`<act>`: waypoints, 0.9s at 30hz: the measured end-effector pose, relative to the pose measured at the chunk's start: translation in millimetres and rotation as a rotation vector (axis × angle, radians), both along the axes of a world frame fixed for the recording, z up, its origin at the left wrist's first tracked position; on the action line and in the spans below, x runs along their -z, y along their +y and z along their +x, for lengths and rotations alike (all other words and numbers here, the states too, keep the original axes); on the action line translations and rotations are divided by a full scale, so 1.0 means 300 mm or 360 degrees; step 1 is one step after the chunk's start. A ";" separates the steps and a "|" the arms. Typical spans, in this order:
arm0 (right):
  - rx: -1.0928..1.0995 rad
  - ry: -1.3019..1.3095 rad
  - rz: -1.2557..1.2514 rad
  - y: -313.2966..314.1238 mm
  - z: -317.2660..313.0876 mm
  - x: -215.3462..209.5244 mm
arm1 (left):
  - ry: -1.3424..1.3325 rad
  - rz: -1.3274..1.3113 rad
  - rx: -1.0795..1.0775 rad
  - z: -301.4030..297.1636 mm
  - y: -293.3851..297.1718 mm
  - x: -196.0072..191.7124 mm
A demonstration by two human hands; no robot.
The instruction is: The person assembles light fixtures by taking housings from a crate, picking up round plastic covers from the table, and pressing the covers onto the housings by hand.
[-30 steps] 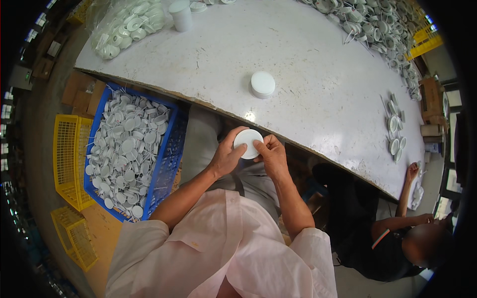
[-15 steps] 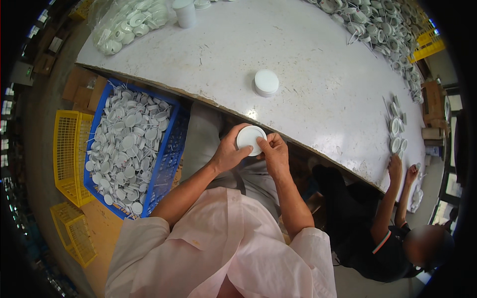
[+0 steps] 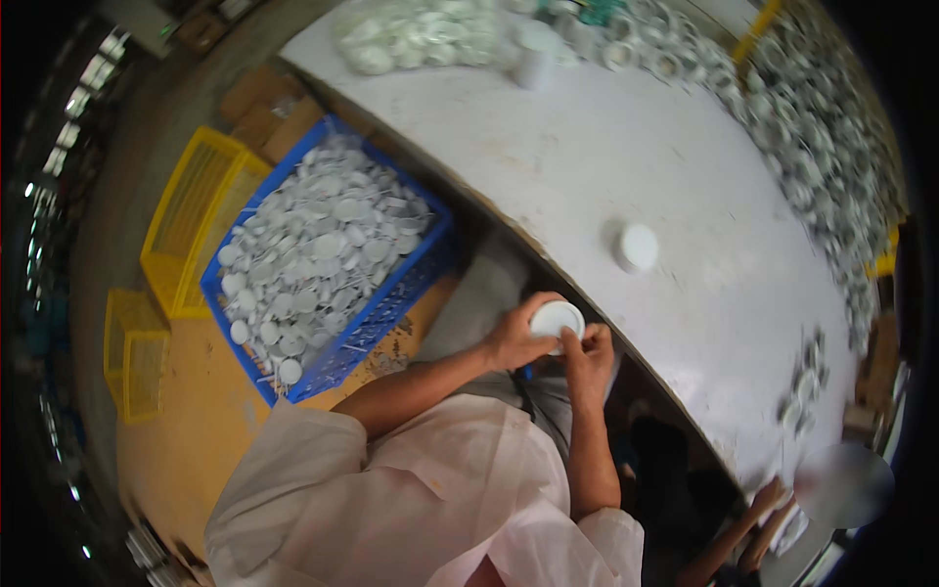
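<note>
Pretty crowded workspace: big whitish table (image 3: 587, 147) running diagonally, with a clear bag of pale round parts (image 3: 421, 37) and a white cylinder (image 3: 534, 64) at the far end, plus a huge heap of white and grey parts (image 3: 822, 157) along the right side. One squat white round piece (image 3: 639, 248) sits alone mid-table. Off to the left there's a blue crate (image 3: 391, 315) piled with small white discs (image 3: 323, 245), and two yellow crates (image 3: 201, 225) beyond it. A co-worker's hands (image 3: 771, 497) are down at the table's near right corner, kinda blurry. As for the white disc (image 3: 556, 317), it's up between both hands, just beside the table edge and over the lap: left hand (image 3: 518, 338) grips its left side, right hand (image 3: 589, 364) pinches at its lower right rim.
</note>
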State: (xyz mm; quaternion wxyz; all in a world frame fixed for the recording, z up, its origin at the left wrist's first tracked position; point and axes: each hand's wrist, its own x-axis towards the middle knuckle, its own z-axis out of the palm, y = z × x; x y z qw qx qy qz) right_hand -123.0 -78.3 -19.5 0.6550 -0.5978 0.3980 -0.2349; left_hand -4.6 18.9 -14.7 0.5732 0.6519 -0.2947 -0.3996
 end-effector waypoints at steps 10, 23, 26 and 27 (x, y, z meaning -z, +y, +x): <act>-0.0398 -0.0015 0.0116 0.067 0.123 -0.032 | 0.0416 -0.0191 -0.0891 0.201 0.242 0.003; -0.0630 0.0038 0.0016 0.068 0.208 0.010 | 0.0385 -0.0062 -0.2133 0.438 0.874 0.359; -0.0785 0.0004 0.0005 0.114 0.268 0.012 | -0.0418 0.0269 -0.2274 0.487 1.139 0.556; -0.0823 0.0052 -0.0081 0.110 0.284 0.006 | -0.0387 0.0254 -0.2286 0.505 1.154 0.553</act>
